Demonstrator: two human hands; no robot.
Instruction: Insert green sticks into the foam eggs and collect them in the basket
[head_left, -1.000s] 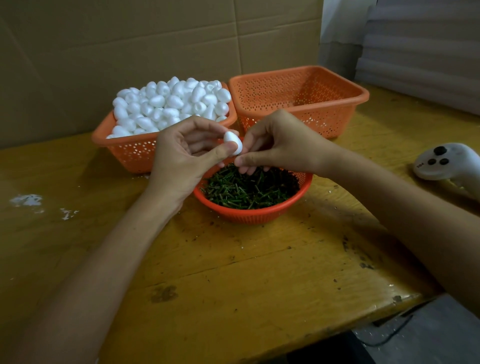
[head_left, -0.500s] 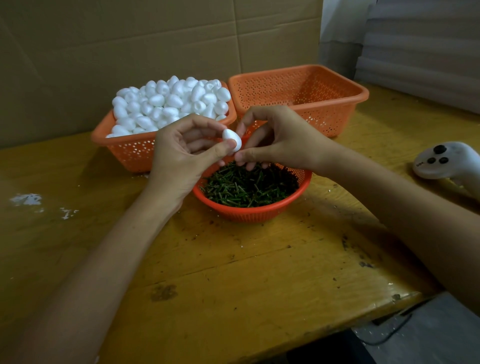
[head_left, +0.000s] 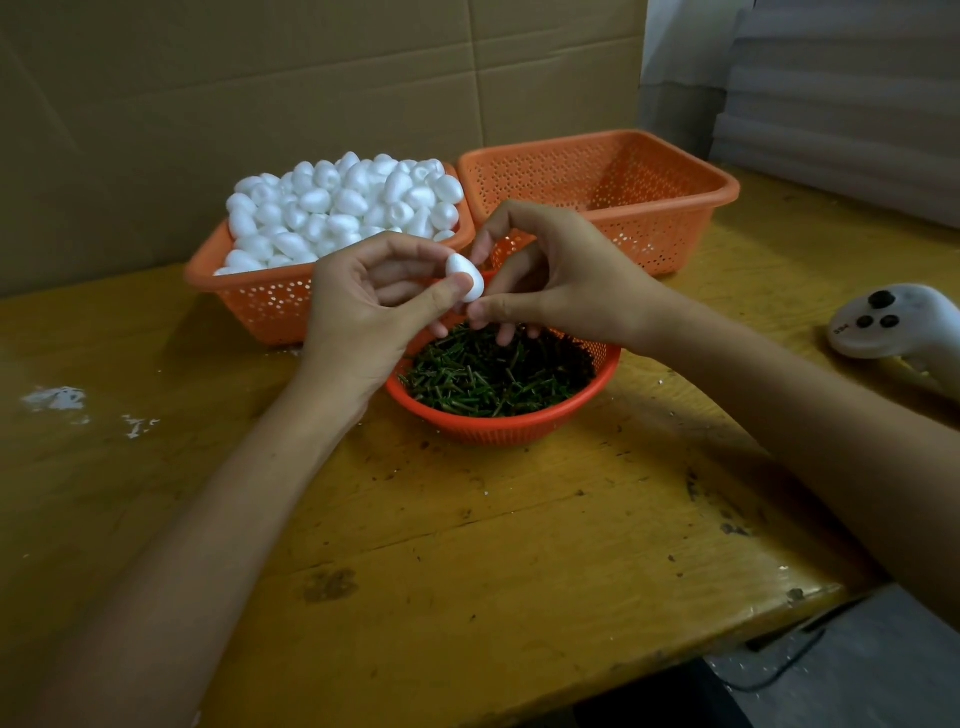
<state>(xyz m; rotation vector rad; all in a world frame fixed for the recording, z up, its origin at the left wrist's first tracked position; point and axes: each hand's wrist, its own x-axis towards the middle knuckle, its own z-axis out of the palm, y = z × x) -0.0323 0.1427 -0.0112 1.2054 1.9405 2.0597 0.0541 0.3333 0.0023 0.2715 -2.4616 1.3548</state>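
Standing next to the desk (head_left: 467, 545), and the layout makes sense once you take the round basket (head_left: 498, 428) of green sticks (head_left: 493, 374) as the centre. It sits closest to the person, so sticks are the shortest grab. Both hands work directly above its far rim, probably so a dropped stick just falls back in.

The left hand (head_left: 374, 306) pinches one foam egg (head_left: 465, 278) between thumb and fingertips, with one end tipped down towards the right hand (head_left: 561, 291). That hand's thumb and fingers are bunched against the egg's lower end. I'd guess it's pushing a stick in, but I can't see a stick there.

Counts:
- Three orange baskets: the round one, the egg basket (head_left: 270, 306) behind it to the left, and the square collecting basket (head_left: 649, 244) behind it to the right.
- Nothing shows inside the collecting basket.
- One egg in hand.
- The heaped eggs (head_left: 343, 208) run to dozens, too many to count, and so do the sticks.
- One white controller (head_left: 893, 322), well off to the right.
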